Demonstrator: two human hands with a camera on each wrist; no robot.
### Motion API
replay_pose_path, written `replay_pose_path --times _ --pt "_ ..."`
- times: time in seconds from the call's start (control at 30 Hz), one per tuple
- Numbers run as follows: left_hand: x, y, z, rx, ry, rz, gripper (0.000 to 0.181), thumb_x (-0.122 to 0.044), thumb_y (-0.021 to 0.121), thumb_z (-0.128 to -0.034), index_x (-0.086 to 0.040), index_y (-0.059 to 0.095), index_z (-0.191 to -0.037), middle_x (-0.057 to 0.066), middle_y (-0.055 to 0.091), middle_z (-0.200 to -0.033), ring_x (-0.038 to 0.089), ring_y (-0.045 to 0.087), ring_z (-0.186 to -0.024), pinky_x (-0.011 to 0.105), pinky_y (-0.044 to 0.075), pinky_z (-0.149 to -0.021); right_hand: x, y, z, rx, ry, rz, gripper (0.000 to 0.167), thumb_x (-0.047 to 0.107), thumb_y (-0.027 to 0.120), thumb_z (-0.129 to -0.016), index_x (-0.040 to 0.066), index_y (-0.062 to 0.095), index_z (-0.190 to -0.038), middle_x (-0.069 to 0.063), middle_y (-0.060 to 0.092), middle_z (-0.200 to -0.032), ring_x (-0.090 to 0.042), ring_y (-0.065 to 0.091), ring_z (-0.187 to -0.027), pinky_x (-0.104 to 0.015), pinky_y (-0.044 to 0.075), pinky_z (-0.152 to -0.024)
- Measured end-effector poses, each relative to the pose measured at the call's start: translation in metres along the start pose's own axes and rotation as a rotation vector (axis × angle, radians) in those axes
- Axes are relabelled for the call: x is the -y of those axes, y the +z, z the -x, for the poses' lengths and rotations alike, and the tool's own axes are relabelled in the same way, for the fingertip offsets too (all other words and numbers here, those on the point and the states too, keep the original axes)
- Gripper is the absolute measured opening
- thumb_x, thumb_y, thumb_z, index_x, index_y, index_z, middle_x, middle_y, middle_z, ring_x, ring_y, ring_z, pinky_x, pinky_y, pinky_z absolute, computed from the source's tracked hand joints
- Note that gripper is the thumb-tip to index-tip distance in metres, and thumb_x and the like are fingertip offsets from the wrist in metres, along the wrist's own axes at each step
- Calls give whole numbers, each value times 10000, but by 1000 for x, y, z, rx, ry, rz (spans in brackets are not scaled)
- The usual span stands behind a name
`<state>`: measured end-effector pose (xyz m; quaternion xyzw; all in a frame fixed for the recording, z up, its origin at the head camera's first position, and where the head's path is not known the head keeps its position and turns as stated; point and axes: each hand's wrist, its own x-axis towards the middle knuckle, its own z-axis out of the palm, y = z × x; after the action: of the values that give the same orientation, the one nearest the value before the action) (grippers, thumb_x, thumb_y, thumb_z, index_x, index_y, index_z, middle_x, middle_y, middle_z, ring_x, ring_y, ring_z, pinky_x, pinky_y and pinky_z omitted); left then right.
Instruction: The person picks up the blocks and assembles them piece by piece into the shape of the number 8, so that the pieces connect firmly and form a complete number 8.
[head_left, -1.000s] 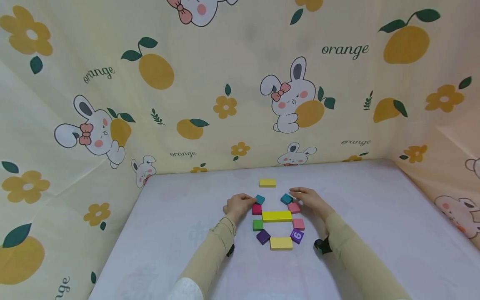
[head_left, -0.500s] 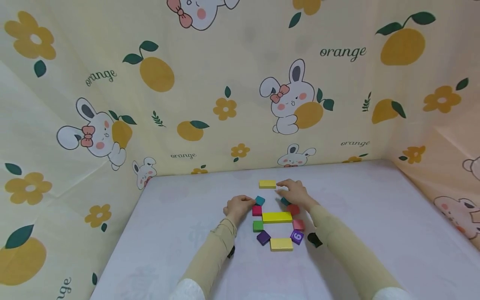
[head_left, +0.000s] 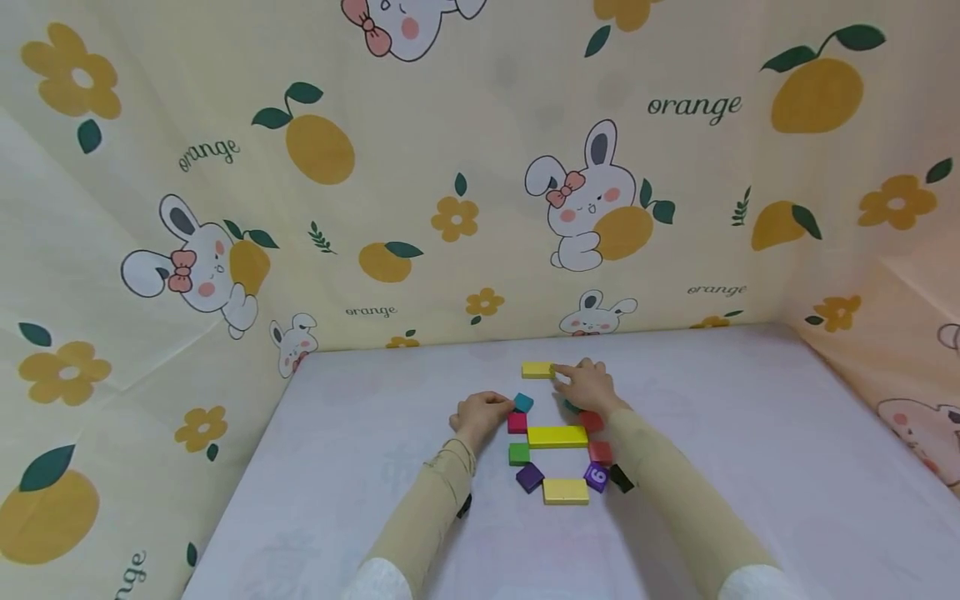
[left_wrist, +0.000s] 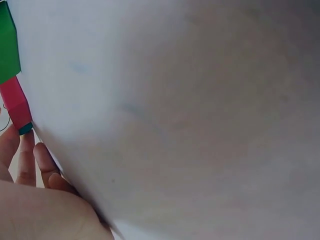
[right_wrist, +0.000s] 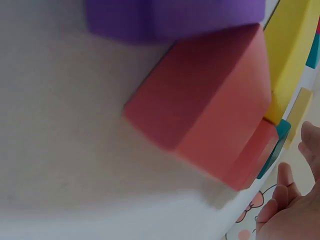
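Note:
At the left of a ring of coloured blocks, my left hand (head_left: 482, 418) reaches to a teal block (head_left: 523, 402), its fingertips at the block's left corner. In the left wrist view, fingers (left_wrist: 27, 162) meet that teal block just past a red block (left_wrist: 15, 102). Farther back, my right hand (head_left: 587, 385) has a fingertip at the right end of a pale yellow block (head_left: 537, 370). The right wrist view shows thumb and finger spread apart beside it. A second teal block (head_left: 572, 407) is partly hidden under the right hand.
A long yellow block (head_left: 557, 437) lies mid-ring. Around it are a green block (head_left: 519, 454), pinkish-red blocks (head_left: 601, 452), a dark purple block (head_left: 529, 477), a purple block marked 6 (head_left: 596, 477) and a front yellow block (head_left: 566, 492). A printed cloth (head_left: 480, 108) hangs behind.
My right hand has left the right teal block and moved back and left to the far yellow block's end. My left hand has stayed at the left teal block.

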<state>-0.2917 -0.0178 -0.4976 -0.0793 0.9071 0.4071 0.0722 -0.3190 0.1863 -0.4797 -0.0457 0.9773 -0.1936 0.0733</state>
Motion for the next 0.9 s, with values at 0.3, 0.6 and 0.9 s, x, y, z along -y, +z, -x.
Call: replay_pose_path --times 0.3,0.6,0.9 --pt "1 3 -2 3 0 -9 185 -431 670 -810 -258 726 -843 -37 682 -1001 250 483 -1061 473 260 -889 5 2 -2 46 -11 89 453 316 507 -939 227 457 -1380 -197 465 -1164 -372 364 -1024 -547 329 -923" --pt "1 3 -2 -2 -18 -3 171 -424 668 -812 -263 723 -834 -40 676 -991 245 473 -1058 476 255 -901 -1 3 -4 67 29 74 441 400 460 -954 264 460 -1373 -179 457 -1143 -360 353 -1046 -528 312 -937" --pt "1 1 0 -13 0 -5 182 -423 666 -815 -255 726 -851 -46 681 -983 236 480 -1039 466 258 -885 -3 -1 5 87 30 36 586 522 333 -963 110 493 -1347 -173 485 -1139 -356 366 -1040 -540 285 -956"
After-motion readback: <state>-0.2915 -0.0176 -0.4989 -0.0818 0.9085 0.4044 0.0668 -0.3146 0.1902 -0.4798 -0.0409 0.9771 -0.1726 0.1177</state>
